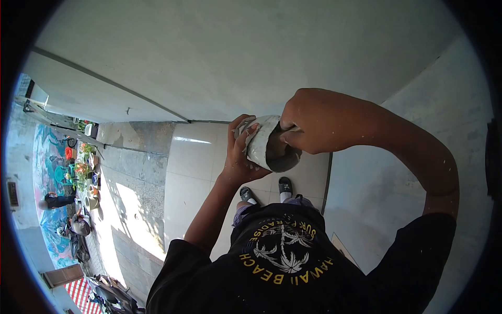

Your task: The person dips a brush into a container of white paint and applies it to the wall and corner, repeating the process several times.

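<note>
A whitish, smeared round container (pixel 260 145) is tilted in front of my chest, its dark opening facing right. My left hand (pixel 241 152) is wrapped round its closed side, with pale grey residue on the fingers. At the rim, my right hand (pixel 298 123) has its fingers curled and partly inside the opening. Whatever those fingers grip is hidden by the hand and the rim.
A plain wall (pixel 235 57) rises close ahead, and another wall (pixel 381 193) stands at the right. Pale tiles (pixel 191 167) lie underfoot, with my sandals on them. Far left are potted plants (pixel 83 168), motorcycles (pixel 78 243) and a person (pixel 58 201).
</note>
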The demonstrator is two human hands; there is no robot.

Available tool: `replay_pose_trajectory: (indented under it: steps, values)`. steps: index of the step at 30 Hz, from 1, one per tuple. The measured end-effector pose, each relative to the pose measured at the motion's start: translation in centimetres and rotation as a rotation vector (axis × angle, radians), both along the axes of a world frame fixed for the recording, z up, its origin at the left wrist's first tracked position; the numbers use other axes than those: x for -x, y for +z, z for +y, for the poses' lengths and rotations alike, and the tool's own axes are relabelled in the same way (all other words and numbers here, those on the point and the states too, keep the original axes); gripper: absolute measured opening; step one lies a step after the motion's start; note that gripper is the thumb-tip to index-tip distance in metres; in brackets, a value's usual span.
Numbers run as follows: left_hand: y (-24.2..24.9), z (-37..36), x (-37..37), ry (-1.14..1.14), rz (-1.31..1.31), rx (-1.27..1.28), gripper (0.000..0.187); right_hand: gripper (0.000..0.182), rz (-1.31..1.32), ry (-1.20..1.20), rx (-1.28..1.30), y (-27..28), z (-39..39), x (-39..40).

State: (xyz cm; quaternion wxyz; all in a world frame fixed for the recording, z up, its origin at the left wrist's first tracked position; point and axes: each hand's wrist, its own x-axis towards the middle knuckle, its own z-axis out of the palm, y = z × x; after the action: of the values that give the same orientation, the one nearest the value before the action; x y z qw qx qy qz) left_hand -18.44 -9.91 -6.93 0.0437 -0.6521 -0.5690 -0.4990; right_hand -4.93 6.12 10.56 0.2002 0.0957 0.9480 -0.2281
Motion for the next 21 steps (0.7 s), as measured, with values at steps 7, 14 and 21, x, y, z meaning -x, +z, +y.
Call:
replay_pose_trajectory:
  steps: [7, 14, 21]
  values:
    - [0.2, 0.4, 0.1, 0.041, 0.053, -0.051, 0.104, 0.027, 0.11, -0.093, 0.226, 0.3, 2.7, -2.4]
    - [-1.3, 0.3, 0.5, 0.018, -0.086, -0.099, 0.102, 0.032, 0.172, -0.221, 0.389, -0.5, 4.7, -5.3]
    - [-1.7, 0.5, -0.5, 0.024, -0.209, -0.011, 0.105, 0.027, 0.188, -0.477, 0.546, -1.7, 4.9, -7.6]
